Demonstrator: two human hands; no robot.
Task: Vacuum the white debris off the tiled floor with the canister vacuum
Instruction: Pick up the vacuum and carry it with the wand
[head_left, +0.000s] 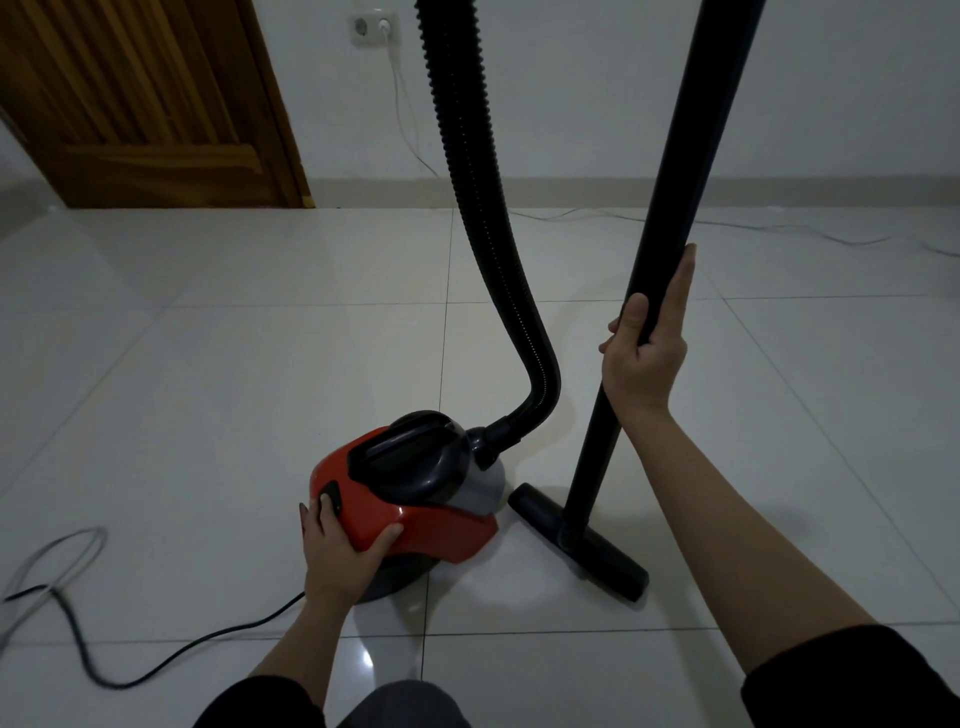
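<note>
One canister vacuum (410, 499), red with a dark grey top and handle, sits on the pale tiled floor (208, 415) at about six o'clock in the view, just ahead of the person's knees. No brand name or lettering on it can be read. The left hand (340, 553) rests on its rear corner, thumb curled along the red edge and a fingertip on the one black switch (330, 496). From the front of the body, one ribbed black hose (475, 208) climbs toward twelve o'clock and out of the top of the picture. At three o'clock from the canister stands one black wand (670, 218), nearly upright, its single floor nozzle (582, 540) flat on the tiles just beside the canister. The right hand (644, 353) grips the wand partway up, fingers wrapped around it and the forefinger lying straight along the tube. One black power cord (156, 670) trails off toward eight o'clock. At eleven o'clock a wooden door (150, 104) stands in the white wall, and near twelve o'clock one double wall socket (375, 28) holds a white plug whose thin cable (779, 228) runs along the floor toward two o'clock. No white debris can be made out on the tiles.
</note>
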